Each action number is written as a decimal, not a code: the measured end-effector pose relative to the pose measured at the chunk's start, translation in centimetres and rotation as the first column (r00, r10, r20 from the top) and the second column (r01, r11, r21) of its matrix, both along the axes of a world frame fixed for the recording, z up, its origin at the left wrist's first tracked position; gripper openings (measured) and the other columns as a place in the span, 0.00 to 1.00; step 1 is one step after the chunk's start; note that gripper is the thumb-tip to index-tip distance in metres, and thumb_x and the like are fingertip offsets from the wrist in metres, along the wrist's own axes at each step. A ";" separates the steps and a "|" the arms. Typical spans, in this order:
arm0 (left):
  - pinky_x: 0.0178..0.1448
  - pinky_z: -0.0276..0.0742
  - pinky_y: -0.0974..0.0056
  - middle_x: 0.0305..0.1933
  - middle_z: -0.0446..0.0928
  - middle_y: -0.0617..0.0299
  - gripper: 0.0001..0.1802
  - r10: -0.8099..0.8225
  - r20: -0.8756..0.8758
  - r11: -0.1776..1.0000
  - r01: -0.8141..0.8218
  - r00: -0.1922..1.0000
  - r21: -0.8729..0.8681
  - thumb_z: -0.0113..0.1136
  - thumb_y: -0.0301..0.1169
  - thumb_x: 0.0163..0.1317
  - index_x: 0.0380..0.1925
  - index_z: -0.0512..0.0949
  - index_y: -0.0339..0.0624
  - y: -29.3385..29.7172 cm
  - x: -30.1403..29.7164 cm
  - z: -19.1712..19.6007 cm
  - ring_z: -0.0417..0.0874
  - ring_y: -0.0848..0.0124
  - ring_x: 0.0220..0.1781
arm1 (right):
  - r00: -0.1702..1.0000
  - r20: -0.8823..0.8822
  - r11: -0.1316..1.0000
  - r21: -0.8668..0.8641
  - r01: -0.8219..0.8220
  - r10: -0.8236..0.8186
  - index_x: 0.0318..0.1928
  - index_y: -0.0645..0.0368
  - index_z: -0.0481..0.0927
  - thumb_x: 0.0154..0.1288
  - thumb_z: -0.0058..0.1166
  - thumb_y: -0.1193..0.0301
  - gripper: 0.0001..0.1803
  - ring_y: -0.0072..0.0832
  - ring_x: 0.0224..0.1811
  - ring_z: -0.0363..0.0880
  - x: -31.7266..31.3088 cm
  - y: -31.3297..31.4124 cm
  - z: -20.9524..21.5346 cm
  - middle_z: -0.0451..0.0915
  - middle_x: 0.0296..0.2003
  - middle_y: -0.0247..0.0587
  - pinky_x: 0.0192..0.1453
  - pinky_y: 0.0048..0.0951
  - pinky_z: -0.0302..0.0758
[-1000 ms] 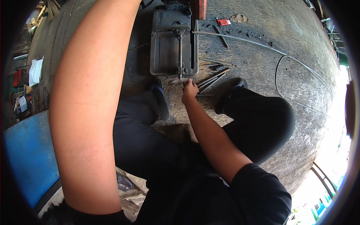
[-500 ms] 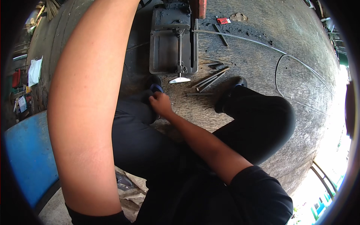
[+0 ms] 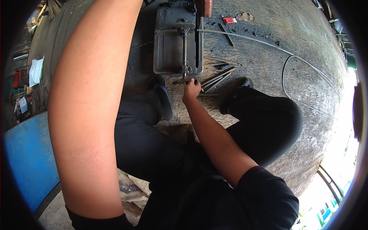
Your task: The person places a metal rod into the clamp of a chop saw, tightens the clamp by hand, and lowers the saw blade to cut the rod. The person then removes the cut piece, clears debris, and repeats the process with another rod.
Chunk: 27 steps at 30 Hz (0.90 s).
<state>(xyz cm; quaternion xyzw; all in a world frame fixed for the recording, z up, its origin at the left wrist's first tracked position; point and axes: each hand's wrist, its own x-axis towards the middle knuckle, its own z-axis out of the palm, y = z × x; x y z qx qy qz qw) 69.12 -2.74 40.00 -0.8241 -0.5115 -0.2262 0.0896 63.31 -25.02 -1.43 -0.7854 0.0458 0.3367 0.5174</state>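
Right hand (image 3: 192, 90) holds crank handle (image 3: 179, 81) at one end. Machine base (image 3: 164, 71) beyond grip, metal rods (image 3: 218, 77) just right. Left hand unseen; cannot tell.

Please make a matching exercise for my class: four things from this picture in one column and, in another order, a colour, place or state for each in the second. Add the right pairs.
Column one
1. Right hand
2. Small packet
3. Rods
4. Large panel

Column two
A. Greyish, in a loose bunch
B. Blue, toward the picture's lower left
C. Red, beside a brown scrap
D. At the handle by the near end of a dark metal base

Right pairs: 1-D, 2-C, 3-A, 4-B
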 end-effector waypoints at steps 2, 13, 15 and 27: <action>0.53 0.77 0.53 0.48 0.78 0.38 0.17 -0.006 -0.023 0.998 0.008 1.000 0.069 0.56 0.26 0.54 0.41 0.77 0.25 0.3 -0.1 -0.2 0.81 0.48 0.50 | 1.000 0.019 0.999 0.048 0.022 -0.023 0.38 0.67 0.77 0.62 0.50 0.72 0.10 0.38 0.33 0.77 -0.4 0.3 1.2 0.80 0.32 0.48 0.41 0.37 0.71; 0.54 0.76 0.52 0.49 0.77 0.38 0.17 0.033 -0.032 0.999 -0.032 0.999 0.039 0.56 0.27 0.53 0.41 0.78 0.25 1.2 0.0 0.0 0.80 0.47 0.50 | 0.288 0.020 0.288 -0.124 -0.949 0.957 0.44 0.55 0.83 0.55 0.54 0.60 0.18 0.52 0.49 0.78 -2.4 -2.1 2.8 0.82 0.42 0.54 0.58 0.43 0.71; 0.54 0.76 0.52 0.49 0.77 0.38 0.17 0.019 -0.038 0.999 -0.017 0.999 0.044 0.56 0.27 0.53 0.41 0.78 0.26 1.0 -0.9 -0.2 0.80 0.47 0.51 | 0.535 0.011 0.531 -0.143 -0.835 0.845 0.42 0.65 0.79 0.55 0.59 0.60 0.21 0.46 0.44 0.80 -2.8 -2.6 2.3 0.81 0.39 0.56 0.50 0.39 0.74; 0.54 0.76 0.53 0.49 0.78 0.40 0.16 -0.004 0.006 1.000 0.003 1.000 0.011 0.56 0.27 0.53 0.41 0.79 0.27 0.6 0.1 -0.2 0.80 0.49 0.51 | 0.998 -0.056 0.998 0.058 -0.028 0.032 0.39 0.68 0.78 0.66 0.50 0.67 0.13 0.43 0.30 0.76 2.9 0.0 -1.3 0.80 0.30 0.52 0.40 0.41 0.70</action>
